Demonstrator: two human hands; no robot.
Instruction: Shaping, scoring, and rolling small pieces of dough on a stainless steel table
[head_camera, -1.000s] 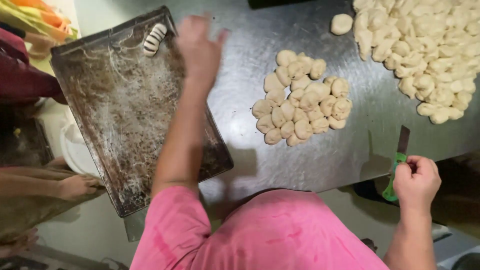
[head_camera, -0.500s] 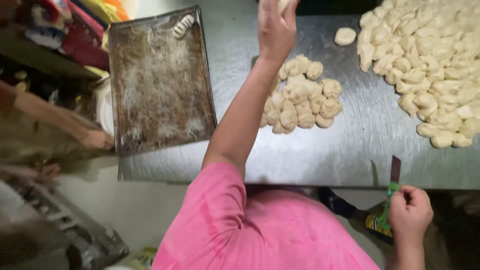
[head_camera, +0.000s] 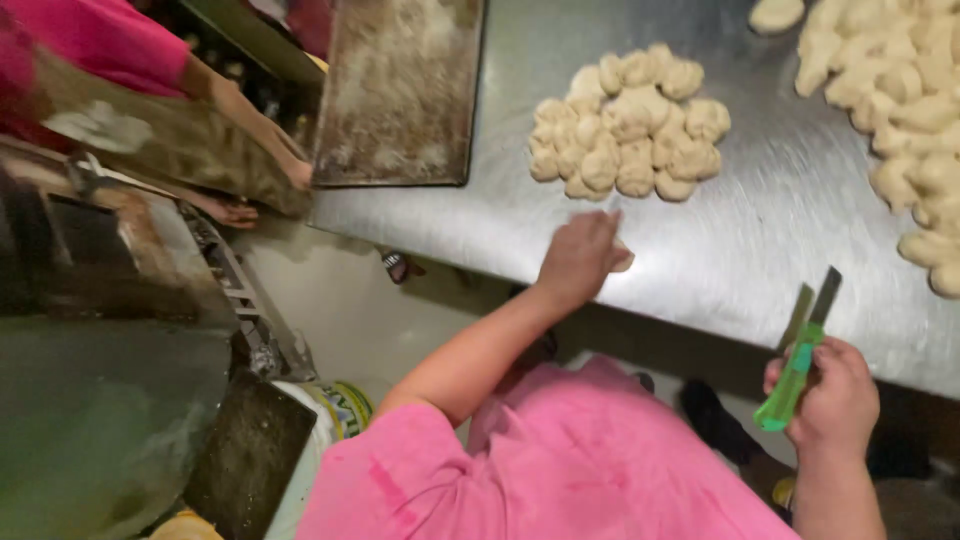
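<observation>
Fingers (head_camera: 590, 240) over dough piece (head_camera: 622, 258), table edge (head_camera: 700, 320).

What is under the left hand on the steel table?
A pale piece of dough peeks out beside the left hand, resting on the steel table. How much dough lies beneath the palm is covered.

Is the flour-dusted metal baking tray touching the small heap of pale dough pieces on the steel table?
Apart. The head view shows bare steel table between the baking tray and the small dough heap.
</observation>
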